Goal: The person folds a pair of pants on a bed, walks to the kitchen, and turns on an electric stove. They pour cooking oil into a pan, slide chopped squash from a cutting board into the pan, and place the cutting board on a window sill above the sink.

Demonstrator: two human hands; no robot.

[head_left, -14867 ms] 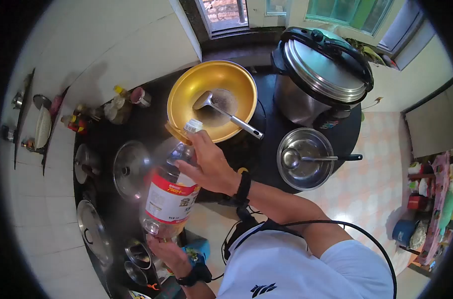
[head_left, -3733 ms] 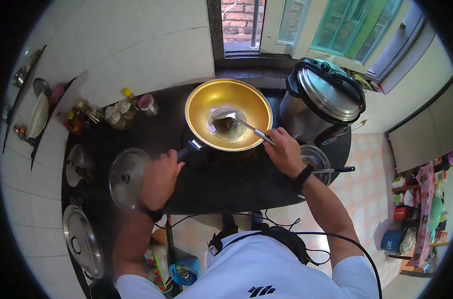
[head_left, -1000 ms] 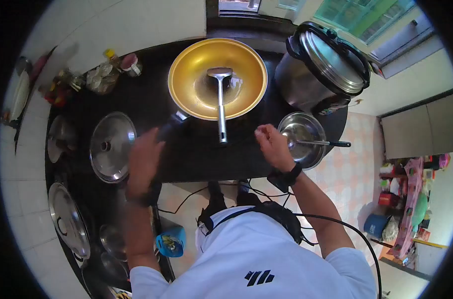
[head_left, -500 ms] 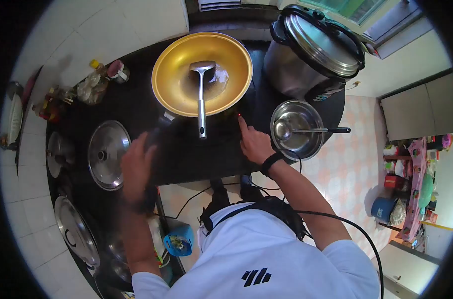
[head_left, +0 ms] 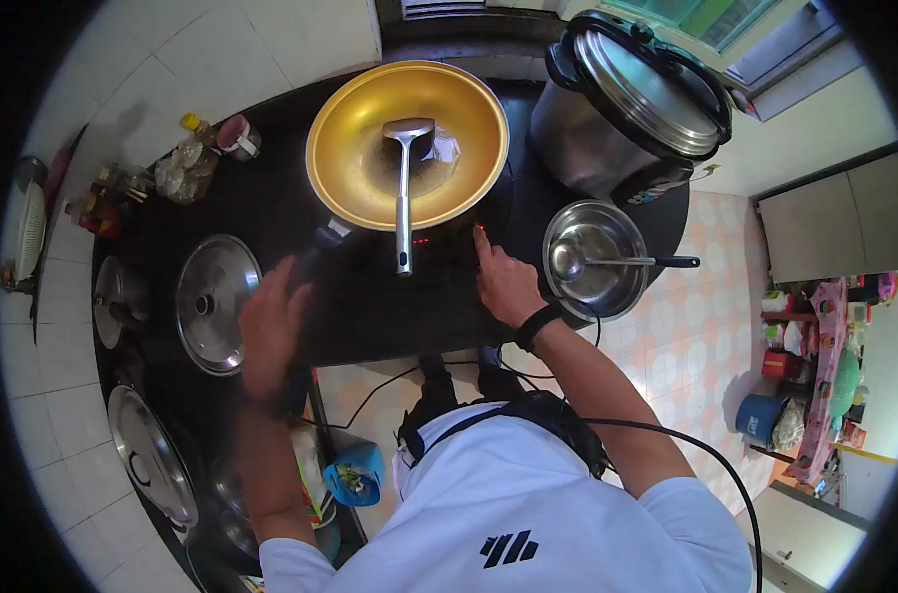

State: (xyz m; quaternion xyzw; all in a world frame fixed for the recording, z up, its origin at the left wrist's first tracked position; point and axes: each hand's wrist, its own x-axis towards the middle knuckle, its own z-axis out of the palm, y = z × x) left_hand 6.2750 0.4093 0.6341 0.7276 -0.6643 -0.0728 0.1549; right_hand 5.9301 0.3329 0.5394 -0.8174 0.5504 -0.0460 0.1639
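A golden wok (head_left: 345,148) sits on the dark cooktop with a shiny puddle of liquid at its bottom. A metal spatula (head_left: 404,198) rests in it, its handle hanging over the near rim. My right hand (head_left: 506,285) points its index finger at a red light on the cooktop (head_left: 424,296), right of the spatula handle; it holds nothing. Small red lights glow below the wok. My left hand (head_left: 271,321), slightly blurred, has its fingers apart and is empty, between the wok's dark handle (head_left: 323,242) and a round metal lid (head_left: 217,304).
A steel bowl (head_left: 627,232) with a ladle (head_left: 568,259) stands right of my right hand. Behind it is a large pressure cooker (head_left: 592,138). Jars and bottles (head_left: 187,170) line the back left wall. Another lid (head_left: 153,455) lies at left; a blue bin (head_left: 355,474) is below.
The spatula, earlier gripped in my right hand, now rests in the wok. My right hand has moved to the cooktop with its index finger stretched out. Red lights now show below the wok.
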